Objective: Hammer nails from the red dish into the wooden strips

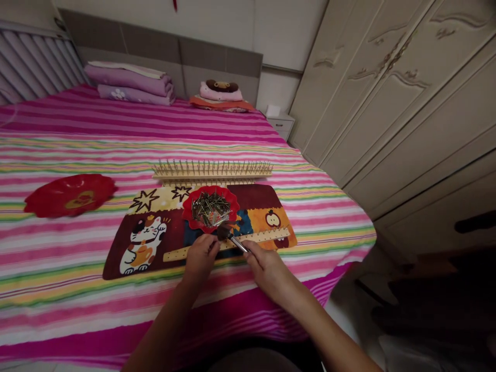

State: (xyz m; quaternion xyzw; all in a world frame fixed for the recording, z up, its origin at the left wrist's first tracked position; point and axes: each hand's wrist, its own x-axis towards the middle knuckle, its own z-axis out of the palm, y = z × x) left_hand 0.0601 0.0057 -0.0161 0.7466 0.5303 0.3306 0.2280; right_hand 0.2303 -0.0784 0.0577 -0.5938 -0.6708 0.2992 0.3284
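Note:
My right hand (269, 268) is wrapped round the silvery handle of a hammer (237, 244), whose dark head lies just below a red scalloped bowl (189, 216). Long brassy nails (211, 204) fill the bowl, with paler pieces near its front. Fingers pinched together, my left hand (202, 253) is at a narrow wooden strip (267, 236) with a row of small holes or dots; whatever it pinches is too small to make out. The strip lies aslant on a patterned mat (116, 253) with a cat figure, partly hidden by my hands and the hammer.
Behind the bowl, wooden strips (213, 174) bristle with upright nails. A red plate (72, 196) rests on the striped bedspread (46, 289) to the left. Folded purple bedding (132, 85) and a smaller pile (220, 95) sit by the headboard. Wardrobes (387, 98) stand at right.

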